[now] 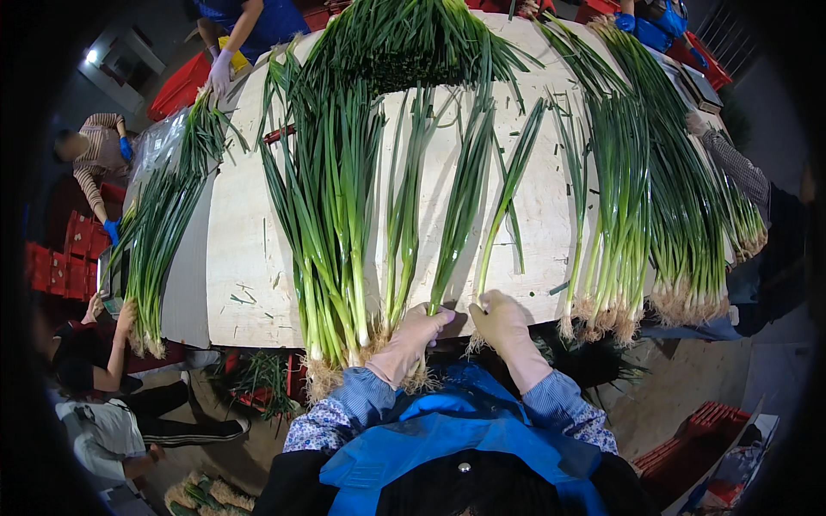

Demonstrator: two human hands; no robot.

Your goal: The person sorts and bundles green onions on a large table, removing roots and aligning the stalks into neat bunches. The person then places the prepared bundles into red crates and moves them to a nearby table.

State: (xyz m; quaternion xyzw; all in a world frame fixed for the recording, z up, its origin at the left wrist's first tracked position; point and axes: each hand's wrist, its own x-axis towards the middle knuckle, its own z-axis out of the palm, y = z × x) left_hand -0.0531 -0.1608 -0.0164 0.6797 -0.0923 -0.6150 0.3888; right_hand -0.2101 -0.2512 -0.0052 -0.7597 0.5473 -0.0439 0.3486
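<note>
In a pale glove, my left hand (413, 338) grips a small bunch of green onions (461, 219) near its root end, with roots hanging below my wrist. To its right, my right hand (506, 326), gloved too, has thumb and fingers closed around the white lower end of a thin green onion stalk (506, 187). Both hands are at the near edge of a pale wooden table (245, 271). Left of my left hand lie a few separate green onions (403, 238) and a thicker pile of green onions (329, 226), leaves pointing away from me.
Several rooted green onion bundles (619, 213) lie at the right. A large green heap (406, 39) covers the far middle. Co-workers stand around the table; one gloved hand (221, 74) touches leaves at the far left. Red plastic crates (690, 438) stand on the floor.
</note>
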